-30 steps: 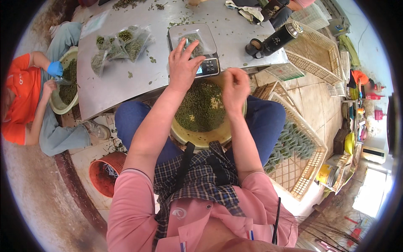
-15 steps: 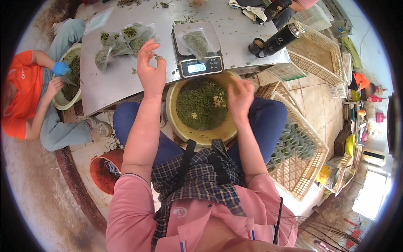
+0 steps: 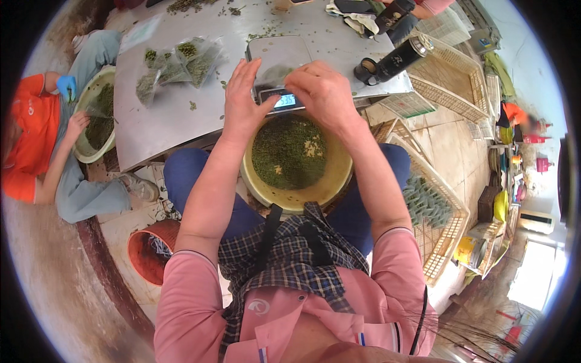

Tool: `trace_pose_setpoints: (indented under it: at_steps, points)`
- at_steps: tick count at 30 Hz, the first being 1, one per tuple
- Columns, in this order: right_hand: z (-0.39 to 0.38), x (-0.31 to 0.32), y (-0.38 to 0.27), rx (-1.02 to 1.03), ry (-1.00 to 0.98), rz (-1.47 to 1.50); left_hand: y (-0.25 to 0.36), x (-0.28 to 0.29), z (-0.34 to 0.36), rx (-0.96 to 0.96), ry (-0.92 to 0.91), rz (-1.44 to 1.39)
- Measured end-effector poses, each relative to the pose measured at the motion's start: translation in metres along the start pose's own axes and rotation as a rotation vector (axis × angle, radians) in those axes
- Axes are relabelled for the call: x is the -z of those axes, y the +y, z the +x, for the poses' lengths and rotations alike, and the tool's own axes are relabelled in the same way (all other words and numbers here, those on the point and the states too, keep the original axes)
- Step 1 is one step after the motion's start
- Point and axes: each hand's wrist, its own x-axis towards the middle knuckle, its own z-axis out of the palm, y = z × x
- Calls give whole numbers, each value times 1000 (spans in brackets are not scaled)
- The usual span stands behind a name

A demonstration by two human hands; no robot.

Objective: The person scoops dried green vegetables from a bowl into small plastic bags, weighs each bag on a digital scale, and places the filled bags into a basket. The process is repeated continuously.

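My left hand (image 3: 244, 91) is at the left edge of the silver scale (image 3: 279, 47), fingers extended and thumb apart. My right hand (image 3: 321, 97) bends over the scale's front right, fingertips drawn together at a clear bag of green bits (image 3: 277, 76) on the pan; whether they grip it is hidden. The lit display (image 3: 284, 100) shows between my hands. Below, a yellow basin (image 3: 333, 184) holds small green pieces between my knees. Several filled clear bags (image 3: 181, 69) lie on the metal table (image 3: 139, 139) to the left.
A co-worker in orange (image 3: 33, 127), one blue glove on, works at a pale basin (image 3: 89, 154). A black flask and cup (image 3: 393, 65) stand at the table's right. Plastic crates (image 3: 454, 91) and a crate of bags (image 3: 426, 202) are right; a red bucket (image 3: 151, 254) is left.
My left hand left the bag, moved leftward, then returned to the scale's left edge. My right hand has risen from beside the basin onto the scale, now covering part of the bag.
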Motion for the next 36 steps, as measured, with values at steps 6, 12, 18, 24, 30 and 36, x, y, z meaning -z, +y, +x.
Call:
trace_pose_setpoints:
  at_steps: [6, 12, 18, 24, 30, 36]
  points:
    - [-7, 46, -15, -297, -493, 187, 6, -6, -22, 435, -705, -384]
    - [-33, 57, -7, -352, -970, 203, 39, -22, -61, 369, -767, -440]
    - [-80, 54, -7, -412, -835, 250, 62, -23, -88, 554, -656, -548]
    - [-107, 48, -15, -337, -872, 185, 65, -35, -126, 522, -587, -601]
    - [-141, 107, -35, -337, -124, 157, 90, -38, -103, 438, -596, -470]
    - [-220, 140, -15, -661, 5, 311, 164, -59, -98, 234, -838, -559]
